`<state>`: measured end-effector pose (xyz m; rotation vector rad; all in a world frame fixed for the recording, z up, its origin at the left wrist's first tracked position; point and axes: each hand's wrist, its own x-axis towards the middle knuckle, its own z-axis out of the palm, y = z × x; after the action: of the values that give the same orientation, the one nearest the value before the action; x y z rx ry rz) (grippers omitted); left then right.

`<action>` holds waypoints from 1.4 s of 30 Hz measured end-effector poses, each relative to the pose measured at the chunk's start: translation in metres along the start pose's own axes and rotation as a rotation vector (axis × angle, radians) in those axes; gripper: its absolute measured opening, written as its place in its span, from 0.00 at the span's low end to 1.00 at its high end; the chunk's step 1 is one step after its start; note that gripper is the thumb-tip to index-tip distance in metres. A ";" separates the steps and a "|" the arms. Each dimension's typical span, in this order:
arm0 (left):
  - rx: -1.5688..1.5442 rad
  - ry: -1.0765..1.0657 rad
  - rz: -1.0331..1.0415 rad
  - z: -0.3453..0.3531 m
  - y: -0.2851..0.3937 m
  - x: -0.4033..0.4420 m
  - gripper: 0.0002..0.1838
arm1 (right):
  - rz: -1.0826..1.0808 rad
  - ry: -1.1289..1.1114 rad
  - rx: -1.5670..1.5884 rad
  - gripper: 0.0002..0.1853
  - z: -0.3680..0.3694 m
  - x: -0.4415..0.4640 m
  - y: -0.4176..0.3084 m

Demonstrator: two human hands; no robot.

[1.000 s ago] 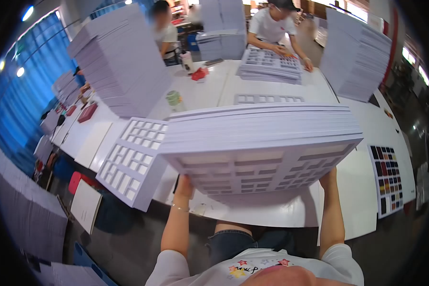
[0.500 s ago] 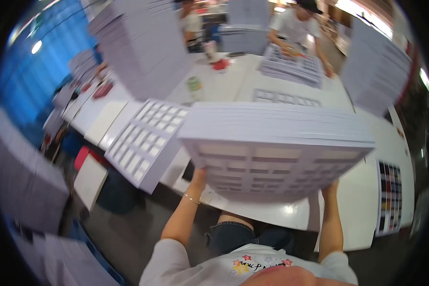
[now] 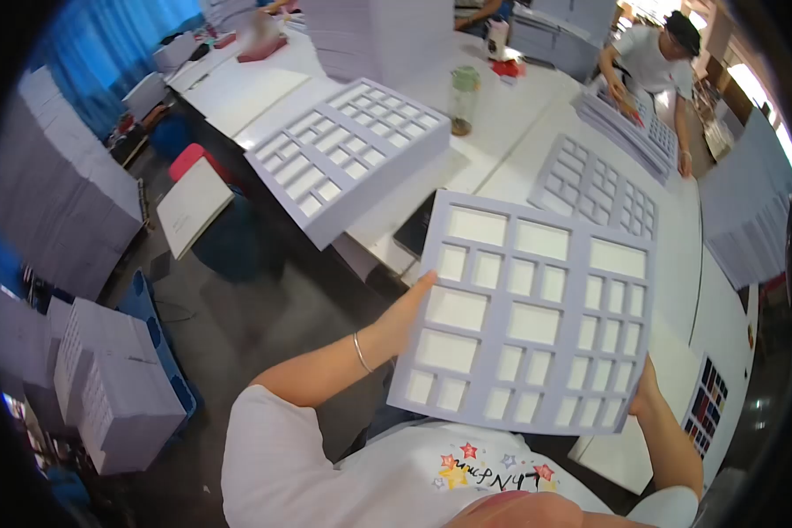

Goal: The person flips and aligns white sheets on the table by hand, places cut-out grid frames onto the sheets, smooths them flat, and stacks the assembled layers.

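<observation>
Meanwhile, the held panel (image 3: pixel 499 308) partly hides a thinner panel (image 3: pixel 594 183) on the table (image 3: pixel 537 99).

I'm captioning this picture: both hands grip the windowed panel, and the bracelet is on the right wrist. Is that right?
Not quite: the head view shows the bracelet on the left wrist. The left hand and right hand do grip the windowed panel.
</observation>
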<state>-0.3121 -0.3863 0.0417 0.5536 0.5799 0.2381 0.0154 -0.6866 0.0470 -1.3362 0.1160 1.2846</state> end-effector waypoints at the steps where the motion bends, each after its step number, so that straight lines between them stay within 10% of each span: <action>1: -0.002 -0.009 -0.033 -0.005 -0.004 0.007 0.37 | 0.022 -0.006 -0.001 0.35 -0.010 0.006 0.006; 6: 0.036 -0.064 -0.213 -0.018 -0.002 0.026 0.33 | 0.231 0.136 -0.028 0.40 -0.024 -0.006 0.021; 21: -0.038 0.035 0.237 -0.008 -0.011 -0.050 0.31 | -0.569 -0.105 -0.113 0.32 -0.044 -0.015 0.039; 30: -0.137 0.127 0.907 -0.070 0.171 -0.074 0.28 | -0.708 -0.668 -0.485 0.26 0.246 0.136 -0.204; 34: -0.125 0.244 1.107 -0.129 0.237 -0.052 0.27 | -0.437 -1.093 -0.406 0.23 0.381 0.227 -0.252; 38: -0.202 0.331 1.026 -0.152 0.261 -0.045 0.28 | -0.520 -0.605 -0.361 0.24 0.460 0.258 -0.221; 42: -0.139 0.415 1.031 -0.175 0.270 -0.038 0.27 | -0.356 -0.620 -0.315 0.25 0.478 0.300 -0.203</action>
<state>-0.4601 -0.1016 0.0865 0.6336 0.6272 1.3830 -0.0001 -0.0921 0.1247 -1.0910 -0.7488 1.3811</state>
